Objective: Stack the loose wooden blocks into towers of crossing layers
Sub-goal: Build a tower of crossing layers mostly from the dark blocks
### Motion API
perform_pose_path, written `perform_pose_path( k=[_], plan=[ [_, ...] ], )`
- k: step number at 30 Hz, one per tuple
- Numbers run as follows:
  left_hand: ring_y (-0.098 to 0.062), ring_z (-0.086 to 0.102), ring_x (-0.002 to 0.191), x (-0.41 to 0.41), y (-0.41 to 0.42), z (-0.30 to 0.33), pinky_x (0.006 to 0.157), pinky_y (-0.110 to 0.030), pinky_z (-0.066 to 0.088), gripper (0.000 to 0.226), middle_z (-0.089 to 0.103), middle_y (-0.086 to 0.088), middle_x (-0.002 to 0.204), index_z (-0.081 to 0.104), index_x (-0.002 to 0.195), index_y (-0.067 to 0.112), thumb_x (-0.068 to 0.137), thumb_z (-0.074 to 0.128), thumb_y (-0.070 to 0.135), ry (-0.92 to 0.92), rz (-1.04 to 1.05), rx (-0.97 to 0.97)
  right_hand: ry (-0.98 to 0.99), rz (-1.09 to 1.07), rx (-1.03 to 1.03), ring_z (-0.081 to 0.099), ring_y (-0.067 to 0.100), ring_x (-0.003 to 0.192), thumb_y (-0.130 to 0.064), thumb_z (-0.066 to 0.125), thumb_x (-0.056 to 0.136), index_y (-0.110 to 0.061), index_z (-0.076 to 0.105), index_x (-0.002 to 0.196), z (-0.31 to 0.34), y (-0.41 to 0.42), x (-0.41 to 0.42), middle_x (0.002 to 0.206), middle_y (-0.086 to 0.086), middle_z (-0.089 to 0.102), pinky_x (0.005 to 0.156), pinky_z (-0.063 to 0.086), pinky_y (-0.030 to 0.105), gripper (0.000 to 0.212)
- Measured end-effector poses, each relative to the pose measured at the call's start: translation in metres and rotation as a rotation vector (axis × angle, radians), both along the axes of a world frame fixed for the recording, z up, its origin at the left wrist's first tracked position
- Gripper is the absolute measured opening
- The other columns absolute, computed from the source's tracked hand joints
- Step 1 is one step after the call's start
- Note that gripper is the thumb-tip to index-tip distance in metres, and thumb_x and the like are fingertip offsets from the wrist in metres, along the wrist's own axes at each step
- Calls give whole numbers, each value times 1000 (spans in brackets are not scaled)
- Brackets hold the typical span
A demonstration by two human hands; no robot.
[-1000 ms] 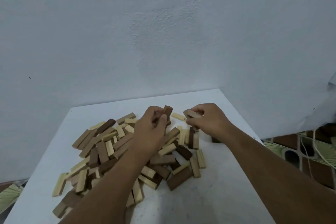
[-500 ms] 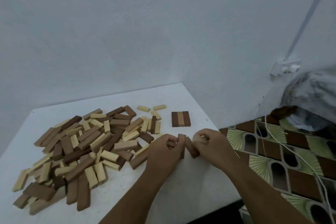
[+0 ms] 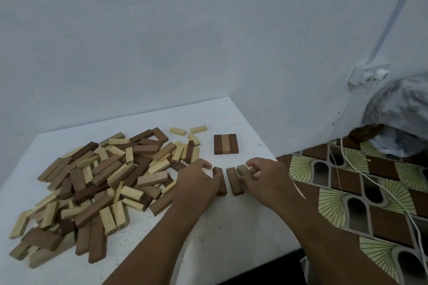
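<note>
A big heap of loose light and dark wooden blocks (image 3: 104, 180) covers the left half of the white table (image 3: 231, 227). Near the far right corner lies one flat layer of three blocks (image 3: 225, 144), dark, tan, dark, side by side. In front of it, three more blocks lie lengthwise on the table. My left hand (image 3: 199, 179) grips the left dark block (image 3: 221, 183). A brown block (image 3: 234, 181) lies free in the middle. My right hand (image 3: 264, 178) pinches the tan block (image 3: 242, 169) on the right.
A few pale blocks (image 3: 177, 131) lie apart behind the heap. The table's right edge drops to a patterned tiled floor (image 3: 347, 192) with a white cord (image 3: 370, 183). A plastic bag (image 3: 403, 113) and a wall socket (image 3: 368, 74) are at the right. A wall stands close behind.
My hands carried blocks from the heap to the table's right front. Half a second ago the blocks were pressed together between my hands; now they lie flat, slightly apart.
</note>
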State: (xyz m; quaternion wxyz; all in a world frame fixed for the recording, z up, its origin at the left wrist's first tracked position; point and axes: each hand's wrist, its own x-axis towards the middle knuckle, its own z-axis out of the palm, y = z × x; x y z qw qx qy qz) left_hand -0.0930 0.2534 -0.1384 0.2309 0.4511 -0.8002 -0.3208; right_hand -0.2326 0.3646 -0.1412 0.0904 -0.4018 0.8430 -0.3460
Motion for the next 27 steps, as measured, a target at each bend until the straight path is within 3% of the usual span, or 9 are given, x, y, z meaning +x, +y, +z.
perform_pose_path(
  k=[4,8,11,12,14,16,21,24,27],
  plan=[
    [-8,60,79,-2,-5,-5,69,-22,41,22,57,16,71,67,96,25,84,71,43,-95,-124,-102,82,85,-37,55,-3,77,-32,69,88,-21,73,109,-2,4,-3,104,-8,71,71,36,2,24],
    [-1,57,64,5,-13,-10,64,-10,40,14,65,10,69,70,95,19,89,70,32,26,-152,-193,37,172,-37,56,-5,72,-31,78,79,-27,71,109,2,12,-2,103,-15,64,76,45,12,31],
    [-1,53,70,9,-19,-10,73,-3,39,21,69,7,95,72,105,15,86,70,7,85,-315,-284,15,279,0,57,0,80,-31,85,70,-29,73,107,5,14,-2,103,-15,62,76,48,19,39],
    [-2,53,76,8,-21,-11,80,-7,42,27,68,6,104,71,108,15,85,68,2,60,-394,-286,38,297,10,56,1,83,-30,86,69,-28,75,105,3,13,-3,105,-12,63,76,46,18,37],
    [-14,58,90,6,-23,-12,91,-29,50,33,68,-1,111,71,109,14,83,61,-6,9,-483,-274,97,281,13,54,2,91,-28,86,70,-25,77,102,-3,10,-3,113,-10,63,77,36,3,33],
    [-22,61,99,5,-25,-15,92,-36,51,35,68,-4,111,72,106,12,80,59,-9,-5,-509,-279,130,265,0,52,-1,97,-27,84,72,-23,78,101,-10,9,-5,117,-10,63,78,31,-3,30],
    [-10,60,101,7,-30,-22,86,-7,41,36,69,-2,110,77,100,11,75,62,-11,60,-541,-303,155,285,-65,51,-6,100,-26,78,76,-20,80,93,-18,12,-3,115,-5,69,86,27,-6,18],
    [-2,56,109,8,-30,-27,94,-6,41,38,69,0,118,77,99,12,75,59,-12,118,-506,-285,145,288,-108,48,-10,101,-30,71,76,-19,80,93,-22,15,0,114,-5,69,89,27,-6,22],
    [6,54,105,8,-29,-21,92,1,37,40,69,6,113,76,97,10,74,56,-17,103,-499,-242,135,303,-109,53,-3,100,-27,78,74,-16,79,96,-22,16,0,115,-2,70,88,30,-6,24]
  ],
)
